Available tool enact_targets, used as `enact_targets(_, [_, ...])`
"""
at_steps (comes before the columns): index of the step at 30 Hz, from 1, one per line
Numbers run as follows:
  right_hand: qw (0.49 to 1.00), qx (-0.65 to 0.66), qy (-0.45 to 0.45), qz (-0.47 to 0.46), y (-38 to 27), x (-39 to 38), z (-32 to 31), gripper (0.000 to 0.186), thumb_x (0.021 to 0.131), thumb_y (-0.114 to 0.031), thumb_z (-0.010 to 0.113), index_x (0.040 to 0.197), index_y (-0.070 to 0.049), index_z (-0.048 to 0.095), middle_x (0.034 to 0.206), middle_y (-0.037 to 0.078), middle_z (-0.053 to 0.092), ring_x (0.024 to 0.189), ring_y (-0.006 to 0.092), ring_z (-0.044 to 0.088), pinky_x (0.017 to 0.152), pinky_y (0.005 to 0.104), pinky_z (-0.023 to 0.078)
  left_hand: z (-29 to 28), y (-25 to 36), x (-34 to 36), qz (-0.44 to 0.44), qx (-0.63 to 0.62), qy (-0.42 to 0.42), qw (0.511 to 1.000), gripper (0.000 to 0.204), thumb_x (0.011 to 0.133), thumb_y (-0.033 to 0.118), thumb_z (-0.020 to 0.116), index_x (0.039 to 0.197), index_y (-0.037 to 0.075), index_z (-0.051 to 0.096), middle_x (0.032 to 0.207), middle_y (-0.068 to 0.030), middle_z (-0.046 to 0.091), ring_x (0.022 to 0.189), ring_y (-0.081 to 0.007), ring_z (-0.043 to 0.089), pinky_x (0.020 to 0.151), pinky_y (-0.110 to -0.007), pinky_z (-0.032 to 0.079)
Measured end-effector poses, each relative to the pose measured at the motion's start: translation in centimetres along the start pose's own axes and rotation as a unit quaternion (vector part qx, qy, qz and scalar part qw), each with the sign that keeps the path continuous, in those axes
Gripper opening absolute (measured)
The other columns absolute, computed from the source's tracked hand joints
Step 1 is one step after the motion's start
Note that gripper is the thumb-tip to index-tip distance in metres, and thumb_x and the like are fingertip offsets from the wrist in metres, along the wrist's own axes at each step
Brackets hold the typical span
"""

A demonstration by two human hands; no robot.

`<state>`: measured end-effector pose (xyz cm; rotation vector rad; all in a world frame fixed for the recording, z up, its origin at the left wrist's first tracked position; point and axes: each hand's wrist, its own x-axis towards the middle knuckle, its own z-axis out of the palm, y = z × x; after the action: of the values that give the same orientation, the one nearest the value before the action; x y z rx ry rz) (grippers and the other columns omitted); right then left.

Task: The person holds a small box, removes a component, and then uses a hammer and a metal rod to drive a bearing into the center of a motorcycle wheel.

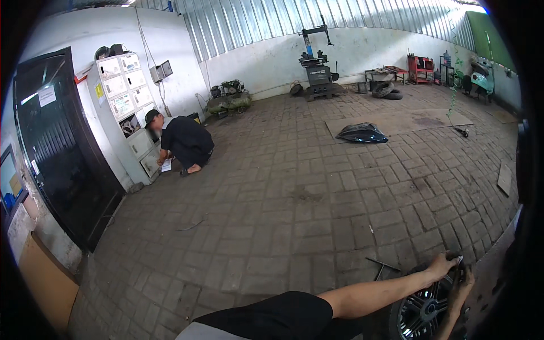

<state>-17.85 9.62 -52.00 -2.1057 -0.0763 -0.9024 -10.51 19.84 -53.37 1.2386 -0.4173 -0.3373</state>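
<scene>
At the lower right is a dark spoked wheel, partly hidden by my forearms. My left hand reaches over the wheel's upper edge, its fingers curled closed around a small pale-tipped thing I cannot make out. Close beside it, my right hand comes up from below, fingers bent toward the same spot. What the right fingers grip, if anything, is hidden. A T-handle wrench lies on the paving just left of the wheel.
Another person squats by a locker cabinet at the left. A black plastic-wrapped bundle lies on a flat board. Farther back stand a tyre changer, stacked tyres and a red tool cart.
</scene>
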Motion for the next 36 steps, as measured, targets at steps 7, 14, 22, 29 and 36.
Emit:
enact_targets(7, [0.999,-0.024,0.003,0.038,1.7,0.0,-1.5,0.02,0.076,0.004,0.054,0.096,0.004,0.058,0.084,0.013,0.059,0.074,0.0219,0.054,0.065,0.0315,0.041,0.4,0.3,0.0,-0.012,0.001,-0.068,0.998,0.024,0.086,0.012,0.054,0.103,-0.003,0.06,0.091,-0.005,0.062,0.079,-0.0111,0.053,0.07,-0.026,0.044])
enact_targets(14, [0.999,-0.051,-0.005,0.013,3.0,-0.3,-1.8,0.033,0.074,0.007,0.055,0.107,0.002,0.057,0.093,0.014,0.058,0.08,0.022,0.053,0.069,0.0317,0.041,1.0,0.2,0.0,0.008,0.019,-0.058,0.998,0.023,0.086,0.009,0.052,0.105,-0.002,0.057,0.09,-0.0055,0.061,0.078,-0.0115,0.053,0.068,-0.027,0.045])
enact_targets(22, [0.997,-0.063,-0.049,-0.008,3.4,0.0,-2.0,0.035,0.066,0.008,0.056,0.1,0.002,0.059,0.092,0.016,0.058,0.084,0.0287,0.055,0.073,0.0366,0.043,0.8,-1.4,0.1,0.031,0.091,-0.077,0.992,0.025,0.089,0.011,0.046,0.107,-0.003,0.054,0.089,-0.0071,0.06,0.078,-0.0133,0.054,0.068,-0.028,0.045])
enact_targets(29, [0.995,-0.069,-0.048,0.045,4.3,0.0,-1.2,0.022,0.068,0.002,0.054,0.09,0.001,0.058,0.083,0.017,0.057,0.077,0.0354,0.053,0.068,0.0412,0.041,1.0,-1.1,-0.5,0.043,0.196,-0.062,0.978,0.028,0.091,0.016,0.046,0.107,-0.005,0.054,0.092,-0.0133,0.061,0.082,-0.0176,0.055,0.075,-0.032,0.043])
enact_targets(36, [0.991,-0.132,-0.023,0.007,3.4,-0.2,-1.2,0.028,0.072,0.005,0.057,0.099,0.0,0.058,0.083,0.015,0.059,0.073,0.026,0.055,0.064,0.0335,0.042,0.9,-0.8,-0.3,0.05,0.142,-0.082,0.985,0.023,0.09,0.014,0.046,0.102,-0.003,0.056,0.094,-0.0148,0.061,0.09,-0.0179,0.054,0.081,-0.032,0.041])
